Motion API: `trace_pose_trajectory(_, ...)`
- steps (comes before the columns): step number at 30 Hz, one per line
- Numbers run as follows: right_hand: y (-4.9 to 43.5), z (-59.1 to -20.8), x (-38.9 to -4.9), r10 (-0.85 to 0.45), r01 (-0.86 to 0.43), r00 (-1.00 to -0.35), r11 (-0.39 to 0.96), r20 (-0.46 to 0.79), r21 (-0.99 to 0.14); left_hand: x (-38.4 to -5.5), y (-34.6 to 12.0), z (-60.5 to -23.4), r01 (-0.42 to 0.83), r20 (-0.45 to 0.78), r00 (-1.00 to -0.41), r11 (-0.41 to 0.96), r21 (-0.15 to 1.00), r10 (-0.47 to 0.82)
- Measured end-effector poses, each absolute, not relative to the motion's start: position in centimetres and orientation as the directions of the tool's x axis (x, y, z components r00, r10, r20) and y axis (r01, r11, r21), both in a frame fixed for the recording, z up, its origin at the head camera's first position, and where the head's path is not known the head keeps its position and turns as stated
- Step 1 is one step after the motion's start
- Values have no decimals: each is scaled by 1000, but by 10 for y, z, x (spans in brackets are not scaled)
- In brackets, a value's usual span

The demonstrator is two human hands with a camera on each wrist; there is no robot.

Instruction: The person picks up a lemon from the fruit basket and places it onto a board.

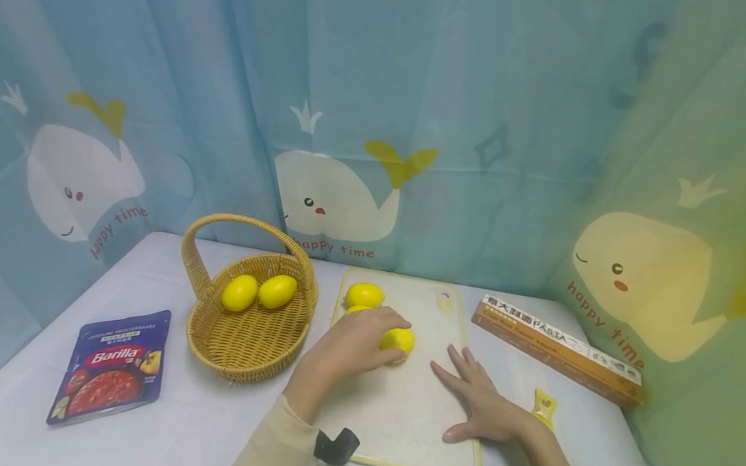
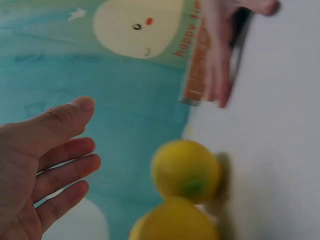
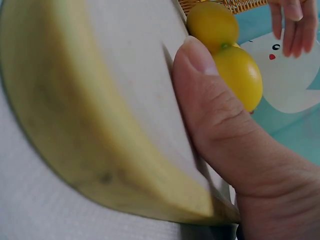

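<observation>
Three yellow lemons are on a white cutting board with a yellow rim (image 1: pixel 417 437): one at the back (image 1: pixel 364 295), one mostly hidden behind my left hand, and one nearer the middle (image 1: pixel 397 344). My left hand (image 1: pixel 348 348) hovers over them, its fingers loosely bent. In the left wrist view, a gap shows between that hand (image 2: pixel 50 165) and the lemons (image 2: pixel 186 170), with nothing in its grasp. My right hand (image 1: pixel 486 408) lies with fingers spread on the board's right side. Its thumb (image 3: pixel 215 105) rests on the board near the rim in the right wrist view.
A wicker basket (image 1: pixel 253 372) with a tall handle holds two lemons, left of the board. Further left lies a blue Barilla sauce pouch (image 1: pixel 112 366). On the right are a long pasta box (image 1: pixel 556 350) and a small yellow packet (image 1: pixel 544 402). A curtain (image 1: pixel 479 77) hangs behind.
</observation>
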State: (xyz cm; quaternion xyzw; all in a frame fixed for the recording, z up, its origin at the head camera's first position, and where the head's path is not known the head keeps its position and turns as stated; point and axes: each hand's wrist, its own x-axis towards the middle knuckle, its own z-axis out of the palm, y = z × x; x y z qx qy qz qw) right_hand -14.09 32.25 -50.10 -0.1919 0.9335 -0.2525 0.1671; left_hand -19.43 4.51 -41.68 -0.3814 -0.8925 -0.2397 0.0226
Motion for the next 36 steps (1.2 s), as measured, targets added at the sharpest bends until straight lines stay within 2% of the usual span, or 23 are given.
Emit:
trace_pose_trajectory(7,322,-501,-141,-448,-276,-869,792,-210,-545,-182,27,-386,675,275,-732,605,424,624)
trace_pose_trajectory(14,321,-501,-142,-443,-264,-867,795,-226,-546,-172,-10,-362,695,455,-718,558,453,526)
trace_pose_trajectory(20,323,-503,-142,-466,-299,-864,780,-190,-550,-168,-53,-347,692,607,-702,557,459,372)
trace_pose_trajectory(26,325,-503,-142,-460,-296,-867,786,-194,-542,-173,-90,-352,645,690,-699,582,495,188)
trace_pose_trajectory(31,324,-502,-141,-443,-270,-870,796,-216,-542,-187,-109,-365,592,712,-702,573,566,22)
trace_pose_trajectory(36,322,-502,-141,-461,-282,-865,773,-197,-569,-202,-121,-385,561,695,-717,548,620,-52)
